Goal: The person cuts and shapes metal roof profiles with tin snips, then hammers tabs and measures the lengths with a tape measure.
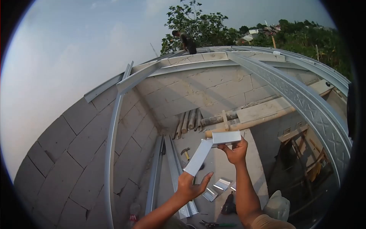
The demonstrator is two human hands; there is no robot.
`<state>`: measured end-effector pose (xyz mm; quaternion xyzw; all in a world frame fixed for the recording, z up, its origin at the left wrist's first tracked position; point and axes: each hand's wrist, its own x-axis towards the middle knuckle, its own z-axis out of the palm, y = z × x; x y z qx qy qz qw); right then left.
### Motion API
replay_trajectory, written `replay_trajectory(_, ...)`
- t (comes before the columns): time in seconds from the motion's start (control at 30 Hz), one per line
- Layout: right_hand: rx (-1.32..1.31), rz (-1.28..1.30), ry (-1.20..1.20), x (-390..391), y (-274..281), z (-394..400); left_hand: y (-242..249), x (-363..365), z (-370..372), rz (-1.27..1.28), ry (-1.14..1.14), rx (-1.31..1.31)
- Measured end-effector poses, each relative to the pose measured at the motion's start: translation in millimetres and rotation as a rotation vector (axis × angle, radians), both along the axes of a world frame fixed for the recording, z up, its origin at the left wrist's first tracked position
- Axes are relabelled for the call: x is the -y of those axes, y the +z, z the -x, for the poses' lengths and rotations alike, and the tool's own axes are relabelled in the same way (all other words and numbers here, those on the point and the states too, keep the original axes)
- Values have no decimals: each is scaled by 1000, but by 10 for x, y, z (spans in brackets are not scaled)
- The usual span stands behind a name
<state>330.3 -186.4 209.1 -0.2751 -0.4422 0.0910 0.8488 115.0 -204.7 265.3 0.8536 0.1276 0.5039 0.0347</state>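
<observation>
My right hand (235,151) grips a short silver metal channel piece (226,137), thumb on the near side and fingers round its right end. A second channel piece (199,157) slants down to the left, its upper end meeting the first at an angle. My left hand (189,187) is at the lower end of this slanted piece, its fingers hidden by the metal and its thumb stretched out to the right. Below the hands, short metal offcuts (222,184) lie on the board, with a black power drill (229,204) and snips (214,224) nearby.
A hammer (185,153) and long metal channels (175,162) lie left of the hands. Steel beams (293,91) span the block walls (207,89). Beyond the board's right edge is a drop to a lower level. Another person (187,41) is at the far wall.
</observation>
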Motion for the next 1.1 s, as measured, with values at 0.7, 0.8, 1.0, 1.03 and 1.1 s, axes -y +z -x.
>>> replay_trajectory(0.7,1160,239,-49,872,1061,-253,-53,-547,1015,1241,-483,-268)
replay_trajectory(0.8,1333,356,-390,1183,1185,-19,123,-400,1173,973,-306,-473)
replay_trajectory(1.0,1710,812,445,708,607,639,126,-219,1573,752,-166,-806)
replay_trajectory(1.03,1712,805,439,665,530,677,122,-222,1613,753,-172,-831)
replay_trajectory(1.1,1567,550,450,667,356,819,158,-140,1671,754,-162,-863)
